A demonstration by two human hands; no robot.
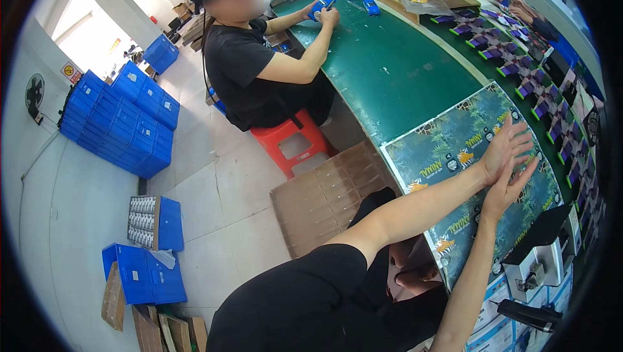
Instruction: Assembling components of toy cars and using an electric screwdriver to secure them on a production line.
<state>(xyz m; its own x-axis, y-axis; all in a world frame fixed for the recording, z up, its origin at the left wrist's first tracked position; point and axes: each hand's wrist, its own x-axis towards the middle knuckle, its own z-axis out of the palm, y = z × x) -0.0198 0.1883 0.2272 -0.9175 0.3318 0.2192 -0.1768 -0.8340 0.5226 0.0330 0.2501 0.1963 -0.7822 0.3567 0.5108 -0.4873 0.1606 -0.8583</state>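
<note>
My left hand (505, 148) lies flat, fingers spread, on a large printed sheet (448, 151) with a dark leaf pattern that rests on the green table (396, 73). Just below it, my right hand (509, 184) presses on the same sheet, fingers apart and pointing toward the table's far side. Both forearms reach in from the lower edge. Neither hand grips anything.
Rows of small purple and black packs (513, 66) line the table's far side. A white device (542, 264) stands at the sheet's near end. A person in black sits on a red stool (292, 144), handling blue items. Blue crates (123, 118) and cardboard trays (324, 196) stand on the floor.
</note>
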